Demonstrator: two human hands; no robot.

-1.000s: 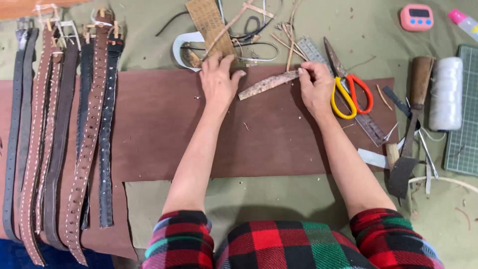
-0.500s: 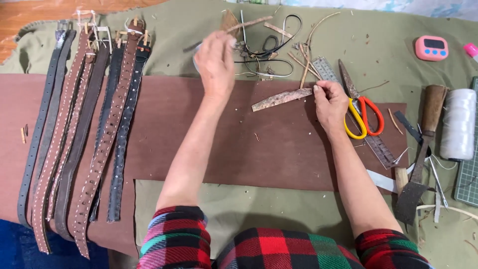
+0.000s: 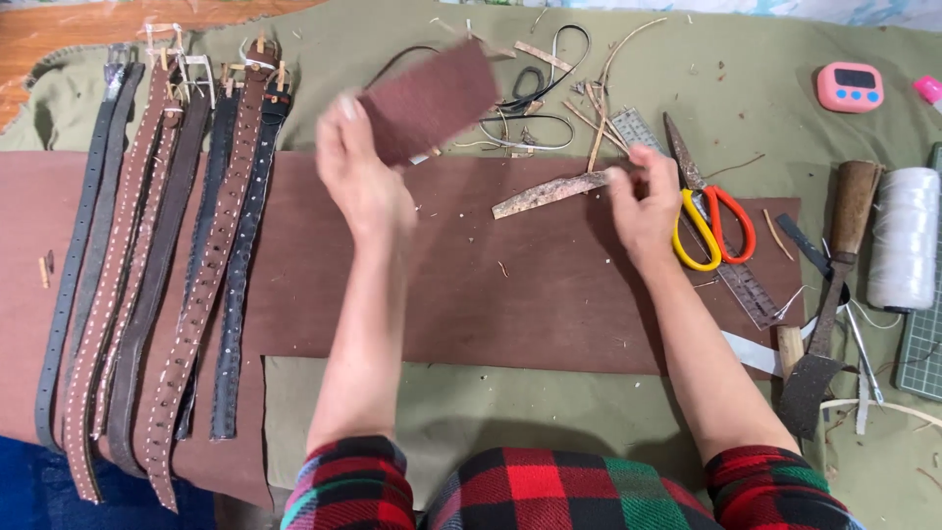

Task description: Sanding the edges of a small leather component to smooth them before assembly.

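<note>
The left hand (image 3: 361,177) is raised above the work, fingers closed on one edge of a flat, roughly rectangular piece of reddish-brown leather (image 3: 430,101) with a matte, grainy face; the piece is tilted and held clear of the surface. The right hand (image 3: 643,208) rests on the large sheet, fingertips pinched on the right end of a narrow, tapering leather strip (image 3: 551,192), pale and mottled, which lies flat and slightly slanted.

Beneath both lies a broad, smooth brown leather sheet (image 3: 471,294), itself spread over an olive-green cloth (image 3: 471,402); a strip of wooden floor (image 3: 59,20) shows at upper left.

At the left, about eight leather belts (image 3: 157,275) lie side by side, some dark and plain, some brown with white stitching and punched holes, buckles at the far end. To the right: one pair of scissors (image 3: 706,211) with a yellow and a red handle; one metal ruler (image 3: 731,270); one spool of white thread (image 3: 903,240); one pink timer (image 3: 850,86); one wooden-handled knife (image 3: 834,285); the edge of a green cutting mat (image 3: 927,344). Thin offcuts and cords (image 3: 549,88) are heaped beyond the sheet.
</note>
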